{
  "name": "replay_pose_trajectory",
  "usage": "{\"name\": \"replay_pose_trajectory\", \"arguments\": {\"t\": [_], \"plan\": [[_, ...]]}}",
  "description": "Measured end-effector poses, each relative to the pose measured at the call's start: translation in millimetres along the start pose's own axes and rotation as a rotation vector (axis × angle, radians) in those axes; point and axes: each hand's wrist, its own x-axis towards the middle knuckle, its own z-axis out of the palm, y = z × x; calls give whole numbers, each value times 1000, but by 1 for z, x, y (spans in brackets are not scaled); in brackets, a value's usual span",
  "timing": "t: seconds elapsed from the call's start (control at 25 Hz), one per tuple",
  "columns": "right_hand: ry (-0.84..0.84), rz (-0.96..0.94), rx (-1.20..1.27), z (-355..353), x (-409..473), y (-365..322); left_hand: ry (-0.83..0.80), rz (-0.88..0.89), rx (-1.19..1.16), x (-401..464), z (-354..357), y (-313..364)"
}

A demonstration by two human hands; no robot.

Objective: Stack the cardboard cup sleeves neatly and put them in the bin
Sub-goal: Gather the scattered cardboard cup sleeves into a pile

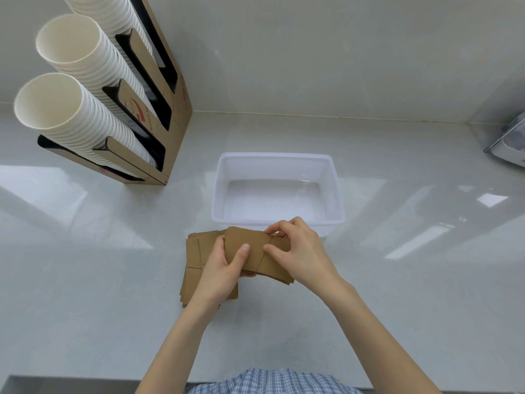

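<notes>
Both hands held a small stack of cardboard sleeves just above the tabletop: the left hand gripped its left end, the right hand pinched its right end. More sleeves lay beneath. The clear bin stood just behind, with a cup dispenser at far left.

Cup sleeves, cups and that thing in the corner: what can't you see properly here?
- How many cup sleeves are held: head view, both hands cover the bundle; left hand, right hand.
- The sleeve pile on the counter: its right part sits under the left hand.
- The top cup stack: cut off by the upper edge.
- The grey object at far right: cut by the edge, unidentifiable.
- Red print on the cup holder: too small to read.
</notes>
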Motion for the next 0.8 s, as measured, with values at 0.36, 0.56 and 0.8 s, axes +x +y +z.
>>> {"name": "replay_pose_trajectory", "arguments": {"t": [0.36,0.56,0.8], "plan": [[-72,311,458,-13,-13,28,46,-25,20,-1,-5,1],[-28,261,566,-18,-22,45,-49,16,53,-2,7,-1],[140,211,362,-21,-35,67,-62,103,281,0,33,-13]]}}
